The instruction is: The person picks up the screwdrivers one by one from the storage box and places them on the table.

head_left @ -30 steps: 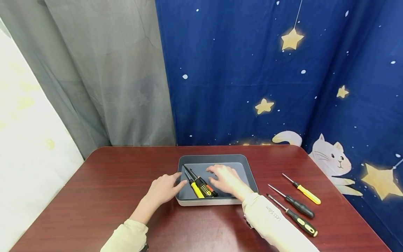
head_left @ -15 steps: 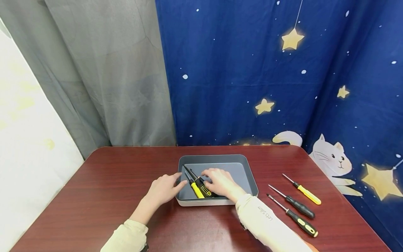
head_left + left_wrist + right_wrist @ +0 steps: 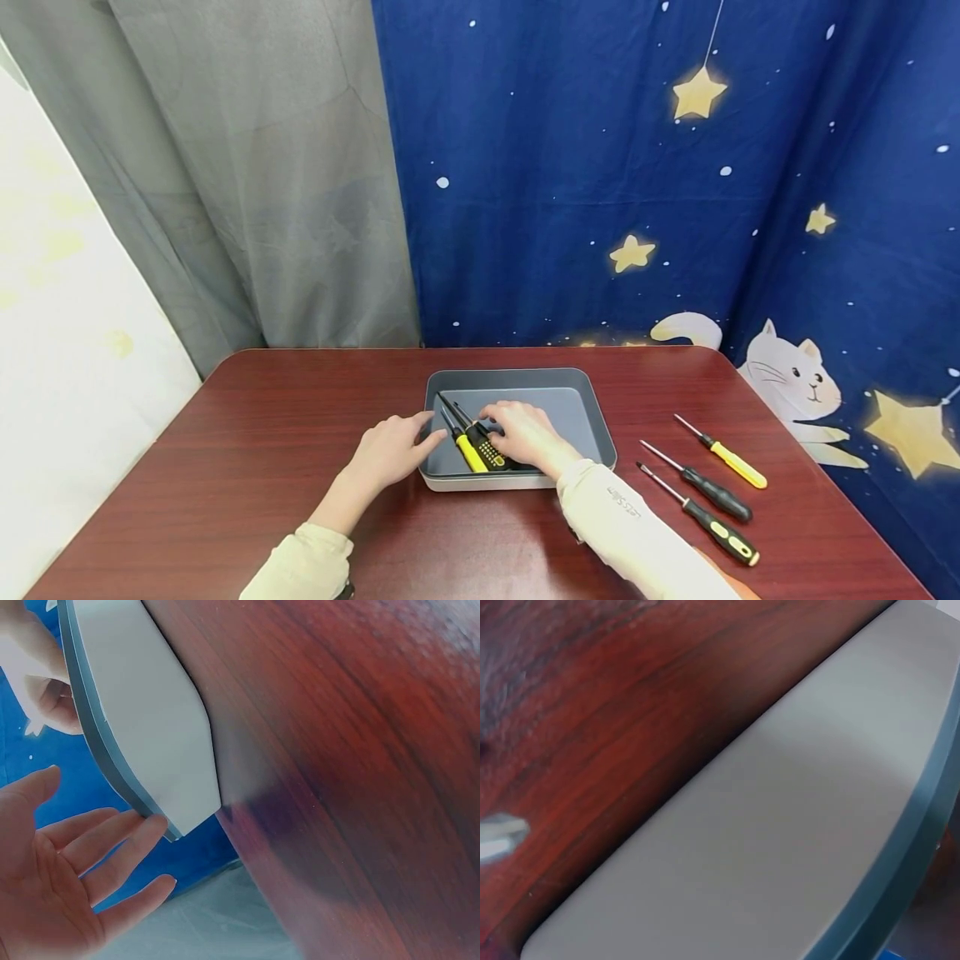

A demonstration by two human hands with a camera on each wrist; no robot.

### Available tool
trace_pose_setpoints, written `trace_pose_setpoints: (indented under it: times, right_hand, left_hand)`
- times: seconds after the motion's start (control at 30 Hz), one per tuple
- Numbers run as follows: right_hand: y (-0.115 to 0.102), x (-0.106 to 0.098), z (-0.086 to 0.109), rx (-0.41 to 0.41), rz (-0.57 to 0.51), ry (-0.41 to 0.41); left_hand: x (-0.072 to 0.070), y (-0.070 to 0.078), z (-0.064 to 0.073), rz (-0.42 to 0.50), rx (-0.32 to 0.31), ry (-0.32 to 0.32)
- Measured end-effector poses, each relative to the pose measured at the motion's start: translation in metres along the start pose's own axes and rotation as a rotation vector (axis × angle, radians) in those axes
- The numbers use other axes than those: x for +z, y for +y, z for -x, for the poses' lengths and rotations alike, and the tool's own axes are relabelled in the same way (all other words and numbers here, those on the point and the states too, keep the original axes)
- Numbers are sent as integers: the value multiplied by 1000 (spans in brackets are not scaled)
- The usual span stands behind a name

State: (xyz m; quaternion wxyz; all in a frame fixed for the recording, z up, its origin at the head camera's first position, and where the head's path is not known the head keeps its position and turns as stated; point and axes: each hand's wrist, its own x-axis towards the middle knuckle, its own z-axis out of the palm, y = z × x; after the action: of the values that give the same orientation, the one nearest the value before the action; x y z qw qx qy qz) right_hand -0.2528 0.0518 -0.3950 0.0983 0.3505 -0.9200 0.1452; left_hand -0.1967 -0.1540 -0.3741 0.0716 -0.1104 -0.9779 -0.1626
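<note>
A grey rectangular tray stands on the table with several screwdrivers grouped on its left side. Among them are a yellow-handled screwdriver and a black-handled one with yellow dots. My left hand is at the tray's left rim, fingers spread; in the left wrist view, fingertips of the left hand meet the rim's edge. My right hand reaches into the tray over the right side of the group and partly covers it. Whether its fingers pinch a handle is hidden.
To the right of the tray, three screwdrivers lie on the reddish-brown table: a yellow one, a black one and a black-and-yellow one. Curtains hang behind the table.
My right hand has moved left and onto the grouped screwdrivers, covering one with an orange patch, and then stays there. My left hand keeps its place.
</note>
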Motion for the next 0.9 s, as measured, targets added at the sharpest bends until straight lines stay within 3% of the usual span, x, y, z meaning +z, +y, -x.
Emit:
trace_pose_setpoints:
  times: [0.43, 0.9]
  right_hand:
    - [9, 4, -1, 36, -1, -73]
    - [10, 5, -3, 50, 1, -71]
  left_hand:
    - [0, 0, 0, -2, 1, 2]
    - [0, 1, 0, -15, -6, -1]
